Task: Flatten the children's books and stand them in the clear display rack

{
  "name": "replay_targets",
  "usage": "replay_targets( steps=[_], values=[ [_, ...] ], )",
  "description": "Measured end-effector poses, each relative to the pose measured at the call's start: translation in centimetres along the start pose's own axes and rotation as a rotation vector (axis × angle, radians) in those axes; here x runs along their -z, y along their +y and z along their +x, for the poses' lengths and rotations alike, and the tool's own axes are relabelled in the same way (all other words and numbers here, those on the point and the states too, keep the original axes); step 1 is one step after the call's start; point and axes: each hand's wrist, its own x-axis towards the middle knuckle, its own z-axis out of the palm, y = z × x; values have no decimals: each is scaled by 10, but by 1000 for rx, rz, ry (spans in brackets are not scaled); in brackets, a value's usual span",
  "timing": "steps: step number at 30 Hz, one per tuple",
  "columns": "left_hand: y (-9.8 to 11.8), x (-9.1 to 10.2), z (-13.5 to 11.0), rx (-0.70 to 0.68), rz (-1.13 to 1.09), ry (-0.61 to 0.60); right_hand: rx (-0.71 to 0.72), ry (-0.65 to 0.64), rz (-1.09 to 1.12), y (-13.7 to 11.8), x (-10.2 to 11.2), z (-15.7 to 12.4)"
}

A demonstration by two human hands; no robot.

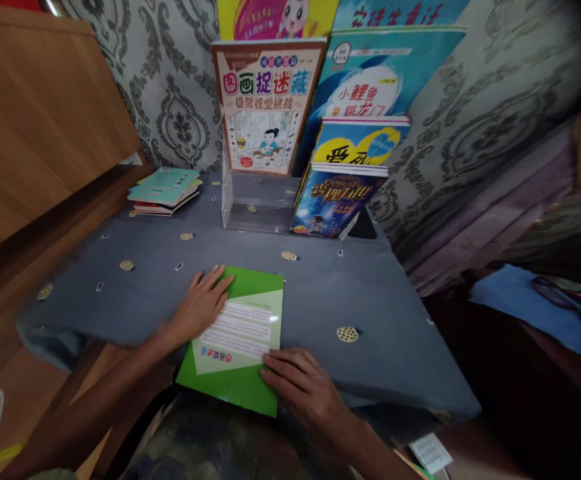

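Observation:
A thin green book lies flat at the near edge of a table covered in grey cloth, its lower part sticking out past the edge. My left hand rests flat on the book's upper left side, fingers stretched out. My right hand lies on the book's lower right corner with the fingers extended and pressing on the cover. Neither hand grips anything.
A clear acrylic stand at the back holds upright children's books, with more books leaning beside it. A small stack of books sits back left. A wooden panel stands on the left, patterned wallpaper behind.

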Motion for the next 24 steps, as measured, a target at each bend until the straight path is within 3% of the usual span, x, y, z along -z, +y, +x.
replay_targets(
  steps=[5, 10, 13, 16, 18, 24],
  values=[
    [-8, 15, 4, 0, -229, -70, 14, 37, 97, 0, 23, 25],
    [-10, 50, 19, 47, -746, -133, -40, 220, 154, 12, 49, 65],
    [-5, 60, 28, 169, -1059, -13, -192, 391, 123, 25, 58, 89],
    [0, 59, 43, 233, -1293, 292, -359, 544, 124, 45, 61, 113],
    [3, 55, 58, 222, -1360, 421, -425, 618, 182, 59, 60, 128],
    [-1, 37, 99, 253, -1443, 357, -476, 655, 368, 101, 41, 143]
  ],
)
